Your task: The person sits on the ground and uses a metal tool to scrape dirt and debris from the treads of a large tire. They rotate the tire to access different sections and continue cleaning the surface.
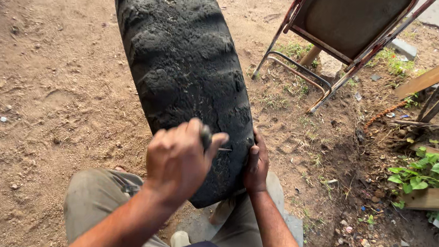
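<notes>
Two bare hands work at a worn black rubber tyre (181, 72) standing upright on its tread on sandy ground (47, 98).

From left to right, we see our left hand (178, 159) clenched around a small dark-handled tool (206, 136), its thin metal tip against the tread; the tyre rises between our knees in grey trousers (96, 197); our right hand (256, 165) lies flat against the tyre's right sidewall, fingers (253, 158) loose. A rusty metal-framed chair (344, 28) tilts at upper right, green weeds (421, 175) beyond.
</notes>
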